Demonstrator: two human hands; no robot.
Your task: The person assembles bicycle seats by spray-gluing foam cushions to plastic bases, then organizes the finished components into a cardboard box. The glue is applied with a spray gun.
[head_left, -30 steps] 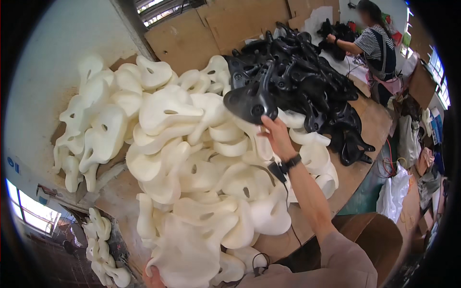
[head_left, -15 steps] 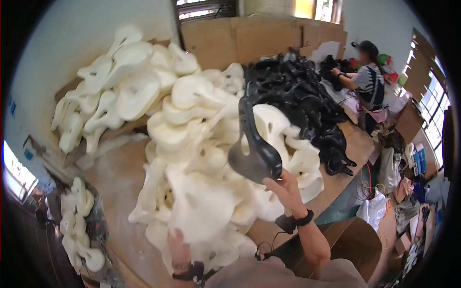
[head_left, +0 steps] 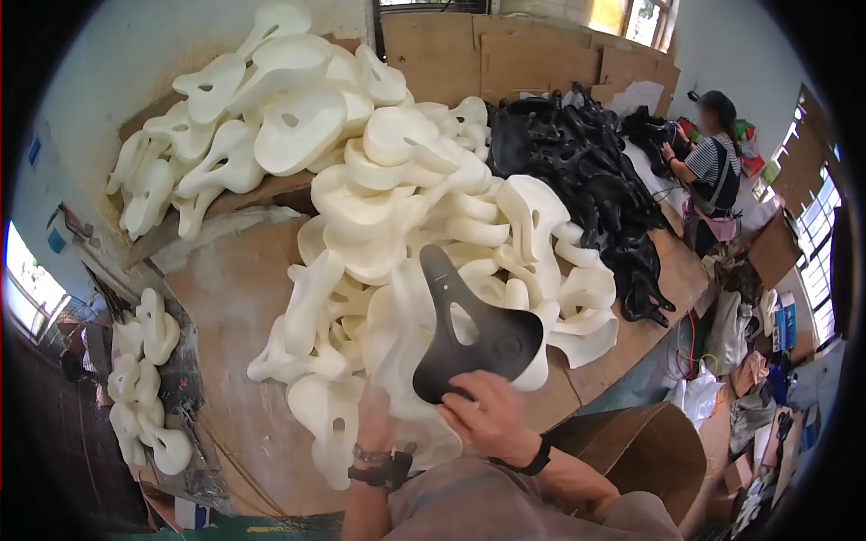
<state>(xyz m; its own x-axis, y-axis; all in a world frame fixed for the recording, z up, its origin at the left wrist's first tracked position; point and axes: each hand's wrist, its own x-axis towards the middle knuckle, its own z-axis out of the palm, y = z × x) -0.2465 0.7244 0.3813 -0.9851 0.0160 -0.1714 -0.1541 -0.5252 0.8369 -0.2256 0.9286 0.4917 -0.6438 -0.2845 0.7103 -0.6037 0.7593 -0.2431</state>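
A black bicycle saddle shell [head_left: 456,316] is tilted over the pile, its narrow nose pointing away from me and its slot showing. My right hand [head_left: 492,415] grips the shell's wide rear edge, fingers bent over it. Left of it, my left hand [head_left: 377,417] is blurred against the side of a cream foam saddle pad [head_left: 397,334], which is smeared too. Its fingers cannot be made out well enough to tell whether they hold the pad. More cream saddle pads [head_left: 370,225] are heaped just beyond both hands.
Black saddle shells [head_left: 586,180] lie heaped at the back right, where a co-worker [head_left: 717,162] handles a black piece. Cream pads [head_left: 149,388] also stand at the left. An open cardboard box [head_left: 658,460] sits beside my right forearm. Cardboard sheets [head_left: 225,316] cover the table.
My right hand has drawn the black shell nearer and turned its broad dull face into view. My left hand has come up and right, closer to the shell. The whole view has shifted.
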